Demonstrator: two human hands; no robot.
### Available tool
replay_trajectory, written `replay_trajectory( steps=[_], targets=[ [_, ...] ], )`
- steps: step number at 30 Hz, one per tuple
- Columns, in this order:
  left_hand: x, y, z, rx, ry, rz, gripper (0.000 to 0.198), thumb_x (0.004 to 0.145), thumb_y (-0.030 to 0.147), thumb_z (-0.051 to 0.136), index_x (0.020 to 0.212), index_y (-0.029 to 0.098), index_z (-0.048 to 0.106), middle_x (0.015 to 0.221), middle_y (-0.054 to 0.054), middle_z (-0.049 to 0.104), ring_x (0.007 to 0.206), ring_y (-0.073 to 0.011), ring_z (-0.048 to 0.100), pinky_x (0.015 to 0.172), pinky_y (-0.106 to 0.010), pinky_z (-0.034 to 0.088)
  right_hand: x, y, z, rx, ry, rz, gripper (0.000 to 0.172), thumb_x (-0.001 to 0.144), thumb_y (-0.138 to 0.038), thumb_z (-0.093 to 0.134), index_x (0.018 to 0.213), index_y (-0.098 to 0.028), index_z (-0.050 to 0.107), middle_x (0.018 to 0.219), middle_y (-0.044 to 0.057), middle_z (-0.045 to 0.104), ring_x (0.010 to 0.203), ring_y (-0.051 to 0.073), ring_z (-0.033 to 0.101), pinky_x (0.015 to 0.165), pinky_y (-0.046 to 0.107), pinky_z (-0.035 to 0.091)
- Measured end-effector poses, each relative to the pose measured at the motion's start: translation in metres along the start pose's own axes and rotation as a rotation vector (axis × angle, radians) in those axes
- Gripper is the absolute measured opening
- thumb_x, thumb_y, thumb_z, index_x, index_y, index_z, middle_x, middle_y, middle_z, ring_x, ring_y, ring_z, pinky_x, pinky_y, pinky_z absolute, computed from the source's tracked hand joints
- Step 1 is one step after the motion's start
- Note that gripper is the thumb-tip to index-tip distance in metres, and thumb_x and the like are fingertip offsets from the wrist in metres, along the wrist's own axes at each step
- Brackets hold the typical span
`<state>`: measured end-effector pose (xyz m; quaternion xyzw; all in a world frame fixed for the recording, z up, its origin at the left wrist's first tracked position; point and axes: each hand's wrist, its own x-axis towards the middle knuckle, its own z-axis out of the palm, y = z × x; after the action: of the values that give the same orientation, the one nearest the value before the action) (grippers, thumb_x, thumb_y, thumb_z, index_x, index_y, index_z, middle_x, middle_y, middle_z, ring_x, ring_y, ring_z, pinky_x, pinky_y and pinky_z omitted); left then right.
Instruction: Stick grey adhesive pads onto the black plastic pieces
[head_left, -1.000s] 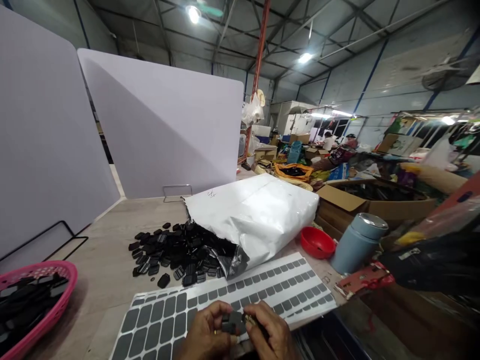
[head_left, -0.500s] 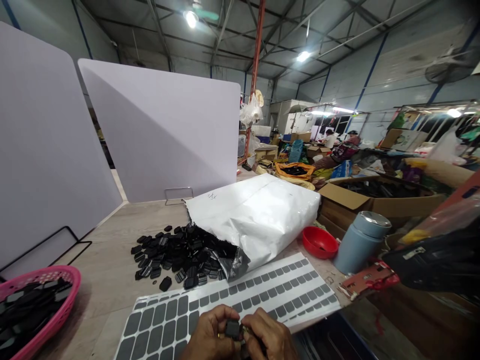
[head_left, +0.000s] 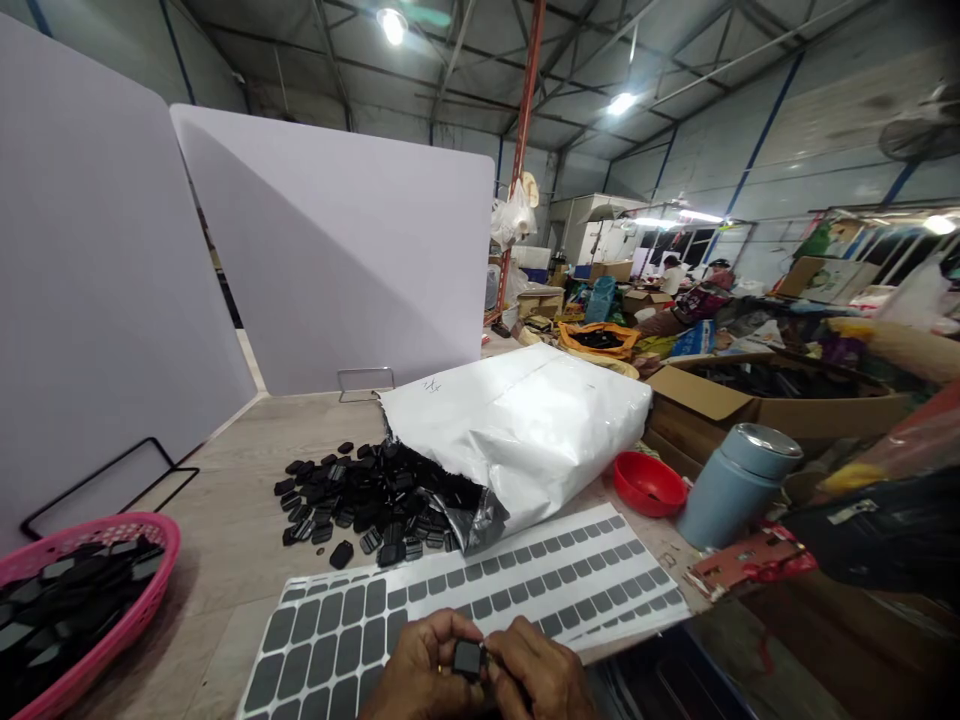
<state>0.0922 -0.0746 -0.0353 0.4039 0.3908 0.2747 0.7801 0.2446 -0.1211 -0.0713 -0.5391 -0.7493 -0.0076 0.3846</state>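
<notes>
My left hand and my right hand meet at the bottom edge of the view, fingers pinched together on one small black plastic piece. They hover over a white sheet of grey rectangular stickers lying on the table. Behind the sheet a heap of the same black pieces spills from the torn mouth of a white plastic bag.
A pink basket holding black pieces sits at the left. A red bowl and a grey-blue flask stand right of the bag. White divider panels close off the back and left. Cardboard boxes and clutter fill the right.
The hands have stayed put, still working the same black piece between the fingers. The view has shifted slightly to the left.
</notes>
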Motion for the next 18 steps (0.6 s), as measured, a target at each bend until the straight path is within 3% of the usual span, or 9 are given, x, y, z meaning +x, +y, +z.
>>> replay_trajectory(
  steps=[3, 6, 12, 18],
  targets=[
    [-0.001, 0.001, -0.001, -0.006, -0.006, 0.001, 0.044, 0.043, 0.015, 0.086, 0.077, 0.016, 0.059, 0.061, 0.001, 0.065, 0.049, -0.0075, 0.048, 0.046, -0.019, 0.030, -0.001, 0.001, 0.002, -0.045, 0.010, -0.024, 0.018, 0.080, -0.014, 0.041, 0.076, -0.023, 0.056, 0.063, -0.001, 0.053, 0.054, 0.013, 0.055, 0.050, 0.023, 0.035],
    [-0.001, -0.005, -0.005, 0.023, -0.013, 0.015, 0.045, 0.042, 0.019, 0.088, 0.077, 0.016, 0.059, 0.062, 0.002, 0.064, 0.050, -0.0076, 0.048, 0.048, -0.019, 0.031, -0.002, 0.002, -0.001, -0.079, -0.067, -0.045, 0.017, 0.078, -0.012, 0.043, 0.077, -0.023, 0.057, 0.065, -0.001, 0.055, 0.055, 0.012, 0.057, 0.051, 0.022, 0.036],
    [-0.008, -0.010, -0.018, -0.020, -0.044, 0.133, 0.038, 0.063, 0.047, 0.080, 0.074, 0.016, 0.061, 0.053, 0.004, 0.052, 0.047, -0.0070, 0.040, 0.048, -0.020, 0.028, -0.001, -0.001, 0.007, -0.125, -0.098, -0.109, 0.020, 0.075, -0.009, 0.042, 0.075, -0.023, 0.056, 0.064, -0.002, 0.056, 0.053, 0.011, 0.058, 0.050, 0.022, 0.037],
    [-0.023, -0.004, -0.032, 0.283, 0.175, 0.221, 0.032, 0.068, 0.046, 0.074, 0.072, 0.016, 0.064, 0.060, 0.003, 0.051, 0.060, -0.0130, 0.046, 0.056, -0.023, 0.036, 0.013, -0.012, 0.014, -0.077, -0.208, -0.039, 0.015, 0.081, -0.015, 0.047, 0.076, -0.024, 0.058, 0.067, -0.002, 0.057, 0.057, 0.012, 0.060, 0.052, 0.023, 0.036]
  ],
)
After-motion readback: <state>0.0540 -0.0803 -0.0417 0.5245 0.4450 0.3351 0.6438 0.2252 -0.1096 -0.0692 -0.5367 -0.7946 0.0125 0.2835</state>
